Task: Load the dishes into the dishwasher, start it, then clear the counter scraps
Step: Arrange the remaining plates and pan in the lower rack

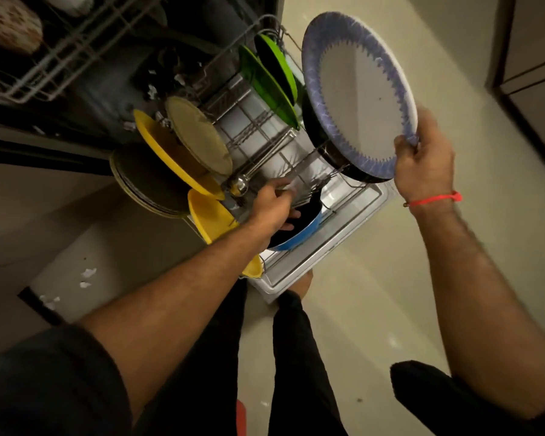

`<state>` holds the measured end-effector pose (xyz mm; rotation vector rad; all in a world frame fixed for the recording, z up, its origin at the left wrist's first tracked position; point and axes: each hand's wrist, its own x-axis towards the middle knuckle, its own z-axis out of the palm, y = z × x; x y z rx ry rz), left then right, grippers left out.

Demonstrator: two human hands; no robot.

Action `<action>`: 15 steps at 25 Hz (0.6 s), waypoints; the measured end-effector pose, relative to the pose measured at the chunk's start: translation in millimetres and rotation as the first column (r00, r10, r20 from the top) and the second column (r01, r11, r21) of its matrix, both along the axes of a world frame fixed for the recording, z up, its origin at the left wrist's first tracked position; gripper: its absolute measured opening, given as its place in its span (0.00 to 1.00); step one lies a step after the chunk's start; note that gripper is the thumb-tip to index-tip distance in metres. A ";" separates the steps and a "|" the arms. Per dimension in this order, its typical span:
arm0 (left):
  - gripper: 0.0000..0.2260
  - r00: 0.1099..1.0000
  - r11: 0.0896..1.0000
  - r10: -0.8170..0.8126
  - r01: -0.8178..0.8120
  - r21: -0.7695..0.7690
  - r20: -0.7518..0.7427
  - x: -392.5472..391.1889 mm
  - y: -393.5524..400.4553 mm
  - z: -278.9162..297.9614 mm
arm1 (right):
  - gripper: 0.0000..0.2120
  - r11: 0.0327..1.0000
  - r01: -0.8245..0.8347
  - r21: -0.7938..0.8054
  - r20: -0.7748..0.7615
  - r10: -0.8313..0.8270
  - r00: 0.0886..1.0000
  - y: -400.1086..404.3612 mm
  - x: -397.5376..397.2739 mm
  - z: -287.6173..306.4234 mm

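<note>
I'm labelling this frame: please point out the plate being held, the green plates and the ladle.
Blue-rimmed white plate (357,99), head view, its centre.
Green plates (266,86), head view, front plate's face.
Steel ladle (238,185), head view, its bowl.

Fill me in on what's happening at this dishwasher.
A person is loading the pulled-out lower rack. The right hand grips a blue-rimmed plate by its edge, held up over the rack and not yet slotted in. The left hand reaches down into the rack by the cutlery and a blue-rimmed bowl. Yellow plates and green plates already stand in the rack.
</note>
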<state>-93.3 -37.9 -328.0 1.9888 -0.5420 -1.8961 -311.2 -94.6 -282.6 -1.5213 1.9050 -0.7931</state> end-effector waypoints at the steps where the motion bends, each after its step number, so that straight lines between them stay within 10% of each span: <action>1: 0.10 1.000 1.000 -0.018 0.018 0.003 -0.012 -7.5 4.2 -2.2 | 0.27 1.000 0.003 0.018 -0.009 -0.003 1.000 2.8 -4.5 -3.5; 15: 0.13 0.988 0.988 -0.152 0.152 0.006 -0.023 -39.0 14.9 -26.1 | 0.28 0.925 0.031 0.378 -0.067 -0.006 0.998 5.7 -15.8 -99.3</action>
